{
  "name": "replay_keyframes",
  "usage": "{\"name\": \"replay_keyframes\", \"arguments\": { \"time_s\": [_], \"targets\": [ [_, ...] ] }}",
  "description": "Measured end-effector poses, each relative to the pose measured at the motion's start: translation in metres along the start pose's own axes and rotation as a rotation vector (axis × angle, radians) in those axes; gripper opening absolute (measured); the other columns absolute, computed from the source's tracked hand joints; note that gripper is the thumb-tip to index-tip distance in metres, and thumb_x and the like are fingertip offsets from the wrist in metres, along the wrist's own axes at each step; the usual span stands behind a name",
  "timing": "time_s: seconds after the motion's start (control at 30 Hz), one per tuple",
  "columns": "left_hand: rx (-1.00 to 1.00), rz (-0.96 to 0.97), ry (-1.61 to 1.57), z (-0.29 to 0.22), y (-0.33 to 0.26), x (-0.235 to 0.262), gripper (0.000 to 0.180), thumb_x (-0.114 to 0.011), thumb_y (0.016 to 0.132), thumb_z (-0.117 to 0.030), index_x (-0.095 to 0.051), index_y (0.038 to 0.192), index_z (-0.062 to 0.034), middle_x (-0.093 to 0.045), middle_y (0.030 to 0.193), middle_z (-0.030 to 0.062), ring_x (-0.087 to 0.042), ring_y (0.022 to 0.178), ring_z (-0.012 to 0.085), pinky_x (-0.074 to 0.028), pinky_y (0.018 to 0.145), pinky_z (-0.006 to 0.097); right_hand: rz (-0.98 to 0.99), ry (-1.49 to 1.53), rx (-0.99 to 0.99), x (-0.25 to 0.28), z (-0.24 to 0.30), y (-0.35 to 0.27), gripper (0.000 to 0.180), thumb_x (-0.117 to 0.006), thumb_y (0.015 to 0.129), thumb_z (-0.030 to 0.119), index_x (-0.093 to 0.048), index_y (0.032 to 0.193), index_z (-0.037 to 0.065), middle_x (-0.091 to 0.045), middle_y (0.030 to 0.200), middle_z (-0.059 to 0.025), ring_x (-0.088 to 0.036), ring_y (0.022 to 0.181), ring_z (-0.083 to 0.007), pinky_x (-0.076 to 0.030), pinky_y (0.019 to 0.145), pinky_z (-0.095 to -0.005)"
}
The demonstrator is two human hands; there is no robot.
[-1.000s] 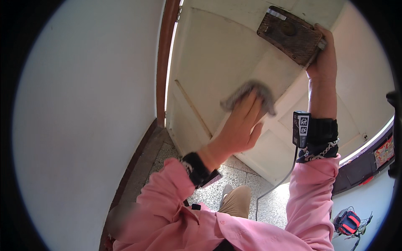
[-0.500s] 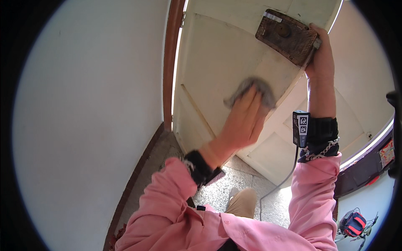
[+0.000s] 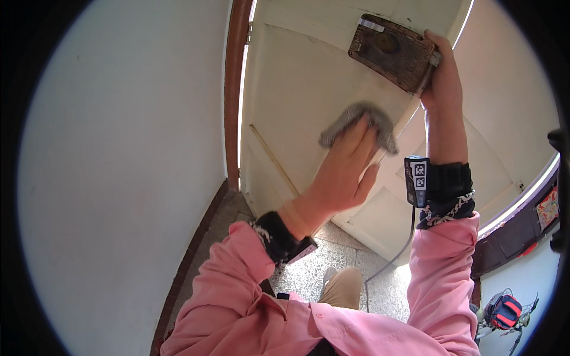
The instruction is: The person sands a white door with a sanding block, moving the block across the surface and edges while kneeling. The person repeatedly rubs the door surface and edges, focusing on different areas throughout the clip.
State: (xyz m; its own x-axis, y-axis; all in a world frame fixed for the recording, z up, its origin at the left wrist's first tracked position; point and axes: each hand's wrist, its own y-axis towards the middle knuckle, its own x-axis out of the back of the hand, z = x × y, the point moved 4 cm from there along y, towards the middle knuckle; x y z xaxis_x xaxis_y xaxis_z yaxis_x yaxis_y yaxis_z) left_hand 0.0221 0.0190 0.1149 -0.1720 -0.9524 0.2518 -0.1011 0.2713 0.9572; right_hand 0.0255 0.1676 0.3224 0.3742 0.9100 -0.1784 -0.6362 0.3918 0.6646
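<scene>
Grey cloth (image 3: 358, 123) flat under left hand (image 3: 344, 172) on cream door (image 3: 291, 89), right hand (image 3: 442, 74) clasped round its edge beside rusty lock (image 3: 392, 50).

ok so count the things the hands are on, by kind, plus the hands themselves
hands: 2, left hand and right hand
cloth: 1, grey cloth pressed flat to the door under the left hand
door: 1, white door
lock: 1, brown lock, the right hand gripping the door edge beside it
total: 5
</scene>
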Motion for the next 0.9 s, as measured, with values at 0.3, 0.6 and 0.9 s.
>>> {"name": "replay_keyframes", "arguments": {
  "time_s": [0.3, 0.6, 0.9],
  "targets": [
    [-0.01, -0.213, -0.095, -0.016, 0.057, -0.001, 0.059, -0.062, 0.091, -0.017, -0.046, 0.138, 0.0137, -0.038, 0.146, 0.0384, -0.041, 0.131, 0.0559, -0.031, 0.113, 0.06, -0.038, 0.027, -0.107, 0.004, -0.003, 0.001, 0.046, -0.07, 0.09, 0.037, -0.062, 0.119, 0.002, -0.07, 0.107, -0.0119, -0.07, 0.094, -0.0234, -0.058, 0.088, -0.0361],
    [-0.096, -0.163, -0.092, -0.015, 0.055, 0.009, 0.05, -0.065, 0.088, -0.011, -0.056, 0.136, 0.0044, -0.05, 0.142, 0.0313, -0.052, 0.13, 0.046, -0.043, 0.11, 0.046, -0.01, 0.004, -0.03, -0.002, 0.002, -0.001, 0.037, -0.068, 0.093, 0.03, -0.065, 0.112, -0.001, -0.07, 0.1, -0.0087, -0.069, 0.09, -0.0179, -0.056, 0.093, -0.0375],
    [-0.171, -0.469, 0.005, -0.002, 0.084, 0.023, 0.021, -0.066, 0.082, -0.005, -0.062, 0.102, -0.0014, -0.062, 0.106, 0.0208, -0.06, 0.093, 0.0409, -0.049, 0.078, 0.046, 0.201, 0.173, -0.052, -0.021, -0.002, -0.005, 0.037, -0.061, 0.097, 0.037, -0.067, 0.108, 0.002, -0.07, 0.105, -0.0129, -0.069, 0.093, -0.0257, -0.059, 0.085, -0.0388]
  ]
}}
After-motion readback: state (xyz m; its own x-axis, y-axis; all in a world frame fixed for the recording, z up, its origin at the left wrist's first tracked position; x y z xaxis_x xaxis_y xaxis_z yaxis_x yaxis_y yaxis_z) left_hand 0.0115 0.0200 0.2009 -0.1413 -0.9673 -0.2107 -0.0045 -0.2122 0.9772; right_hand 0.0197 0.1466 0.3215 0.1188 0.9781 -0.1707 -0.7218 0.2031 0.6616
